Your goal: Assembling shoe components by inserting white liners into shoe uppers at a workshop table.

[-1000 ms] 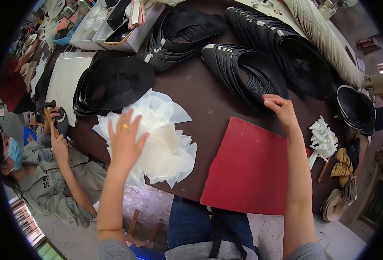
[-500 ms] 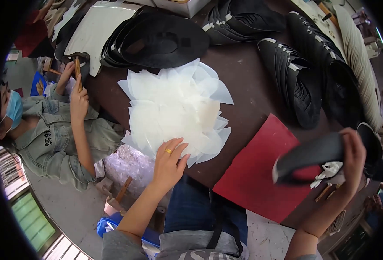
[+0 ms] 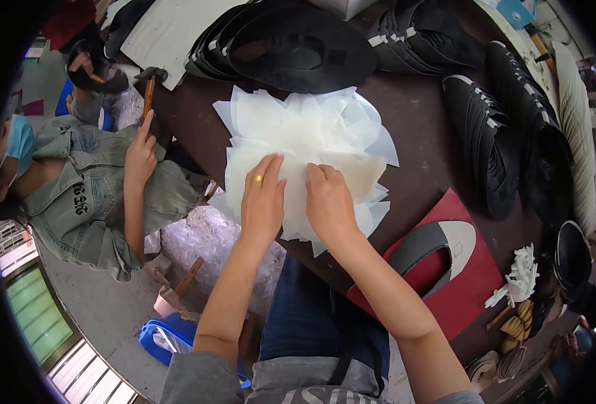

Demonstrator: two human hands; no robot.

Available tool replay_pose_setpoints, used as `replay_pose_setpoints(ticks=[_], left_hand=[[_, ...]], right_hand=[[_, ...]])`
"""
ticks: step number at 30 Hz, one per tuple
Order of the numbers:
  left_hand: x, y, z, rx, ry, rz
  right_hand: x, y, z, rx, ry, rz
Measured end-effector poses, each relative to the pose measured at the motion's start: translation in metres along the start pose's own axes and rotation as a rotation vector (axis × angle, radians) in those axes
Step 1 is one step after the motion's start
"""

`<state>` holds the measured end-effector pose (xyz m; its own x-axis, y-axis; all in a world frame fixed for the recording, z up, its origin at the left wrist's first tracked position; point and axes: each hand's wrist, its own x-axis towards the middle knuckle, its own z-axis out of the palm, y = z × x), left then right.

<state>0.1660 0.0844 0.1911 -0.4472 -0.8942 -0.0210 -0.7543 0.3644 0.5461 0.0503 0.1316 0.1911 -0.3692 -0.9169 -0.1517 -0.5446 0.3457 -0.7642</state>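
Now both hands lie on the fanned pile of translucent white sheets in the middle of the dark brown table. The left hand, a gold ring on one finger, rests flat with fingers spread loosely on the pile's near edge. The right hand, just beside it, has its fingers curled slightly, pinching at a sheet; whether it grips one I cannot tell. The sheets look thin, waxy and pointed at the corners. Right of the pile a black-and-white curved shoe upper piece lies on a red board. Beyond the pile sit stacks of black shoe uppers. Half a second ago the right hand held that shoe piece in the air; it is now set down.
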Motion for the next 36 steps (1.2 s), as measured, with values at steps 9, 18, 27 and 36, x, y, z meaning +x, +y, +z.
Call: replay_pose_setpoints(ticks=[9,18,27,36], left_hand=[[0.053,-0.01,-0.006,0.362,-0.305,0.322],[-0.03,-0.045,-0.073,-0.059,-0.061,0.312],[-0.048,-0.028,-0.127,-0.819,0.166,-0.416],[0.0,0.138,-0.015,-0.85,-0.849,0.324]], right_hand=[[-0.005,0.032,-0.013,0.109,-0.016,-0.107],[-0.004,0.019,0.01,0.098,-0.067,-0.152],[-0.018,-0.018,-0.06,0.714,-0.309,0.119],[-0.119,0.086,-0.179,0.981,0.777,0.615]])
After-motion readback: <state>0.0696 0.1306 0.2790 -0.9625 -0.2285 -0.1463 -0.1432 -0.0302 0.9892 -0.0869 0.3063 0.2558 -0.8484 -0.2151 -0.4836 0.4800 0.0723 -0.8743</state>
